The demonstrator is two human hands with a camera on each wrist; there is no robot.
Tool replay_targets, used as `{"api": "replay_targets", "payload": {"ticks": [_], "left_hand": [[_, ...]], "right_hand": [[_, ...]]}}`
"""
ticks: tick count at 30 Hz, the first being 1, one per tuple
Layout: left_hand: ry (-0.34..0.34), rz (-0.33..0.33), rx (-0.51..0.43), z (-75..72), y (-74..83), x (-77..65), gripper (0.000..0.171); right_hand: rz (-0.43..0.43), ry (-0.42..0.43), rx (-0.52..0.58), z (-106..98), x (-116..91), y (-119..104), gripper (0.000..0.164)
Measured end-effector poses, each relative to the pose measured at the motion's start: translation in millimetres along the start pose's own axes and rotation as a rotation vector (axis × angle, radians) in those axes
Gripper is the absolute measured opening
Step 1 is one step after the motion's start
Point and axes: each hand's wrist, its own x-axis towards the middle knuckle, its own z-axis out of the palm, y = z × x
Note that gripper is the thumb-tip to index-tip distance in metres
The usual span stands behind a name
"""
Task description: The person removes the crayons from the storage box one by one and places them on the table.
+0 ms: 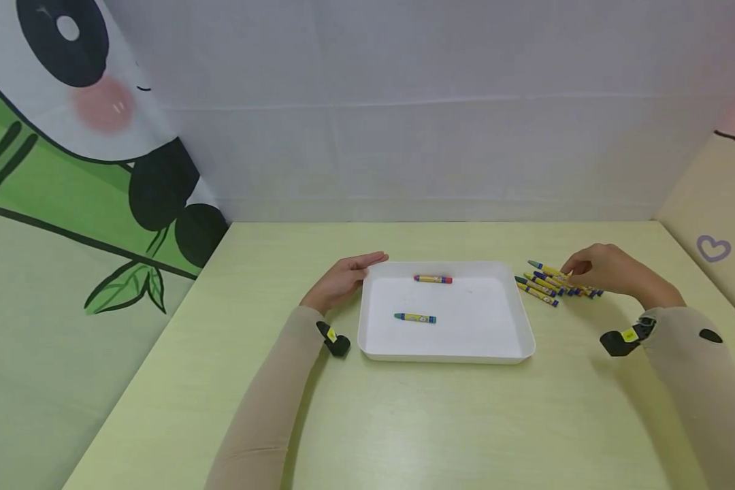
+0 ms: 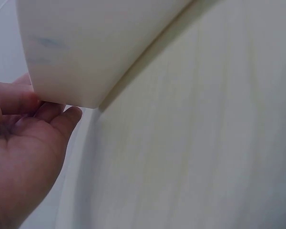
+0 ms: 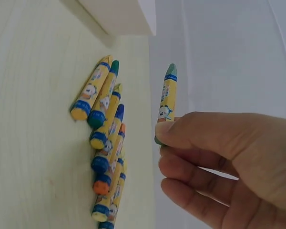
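My left hand [image 1: 341, 280] holds the far left corner of a white tray [image 1: 520, 344]. In the left wrist view its thumb and fingertips are at the edge of the tray wall [image 2: 81, 62]. On the tray lie a red crayon [image 1: 433, 279] near the far side and a green crayon [image 1: 415, 318] nearer the front. To the tray's right, my right hand [image 1: 606, 269] pinches a yellow-wrapped green crayon [image 3: 167, 98] between thumb and forefinger, its tip pointing away from the hand. Beside that hand lies a pile of crayons [image 3: 101, 102] in yellow wrappers, overlapping one another.
The pale wooden table [image 1: 441, 422] runs back to a grey-white cloth wall [image 1: 404, 156]. Printed cloth with a cartoon face [image 1: 67, 136] hangs on the left, and a cream panel with a heart [image 1: 713, 248] on the right. Each wrist wears a small black camera.
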Motion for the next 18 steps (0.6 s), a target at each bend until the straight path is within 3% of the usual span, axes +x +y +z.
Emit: {"api": "replay_targets", "payload": {"ticks": [18], "left_hand": [[0.003, -0.007, -0.001, 0.0, 0.8, 0.0, 0.048]], "right_hand": [[0.117, 0.066, -0.023, 4, -15, 47, 0.026]]}}
